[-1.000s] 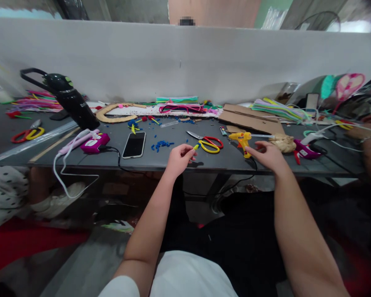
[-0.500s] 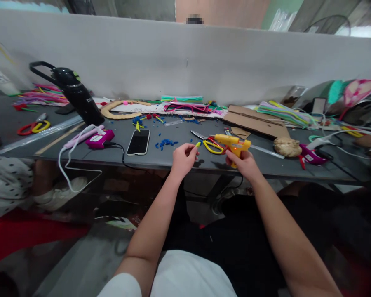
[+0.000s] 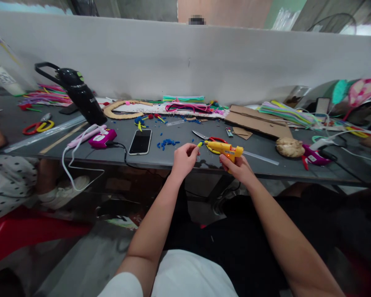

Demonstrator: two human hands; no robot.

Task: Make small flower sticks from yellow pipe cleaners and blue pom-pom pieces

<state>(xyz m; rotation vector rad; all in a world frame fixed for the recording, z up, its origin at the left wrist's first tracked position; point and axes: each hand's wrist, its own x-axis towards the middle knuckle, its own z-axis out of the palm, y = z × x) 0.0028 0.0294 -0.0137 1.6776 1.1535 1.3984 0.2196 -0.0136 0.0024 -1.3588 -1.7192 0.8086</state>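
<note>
- Dark grey table (image 3: 179, 134) across the middle of the frame, strewn with craft scraps; white partition (image 3: 185, 62) directly behind it; red chair (image 3: 24, 235) at lower left.
- Left hand (image 3: 183, 159) raised over the table's near edge at centre frame, fingertips pinched shut on a small yellow piece (image 3: 199, 144).
- Right hand (image 3: 238, 168) just right of it, wrapped round the grip of a yellow glue gun (image 3: 224, 148); nozzle aimed left, close to the small yellow piece; red light glowing on the body.
- Counted on the table: two purple glue guns, left (image 3: 102, 138) and right (image 3: 312, 156); two pairs of red-and-yellow scissors, centre (image 3: 214, 141) and far left (image 3: 35, 126); one phone (image 3: 140, 142), screen up; one black bottle (image 3: 77, 97), upper left.
</note>
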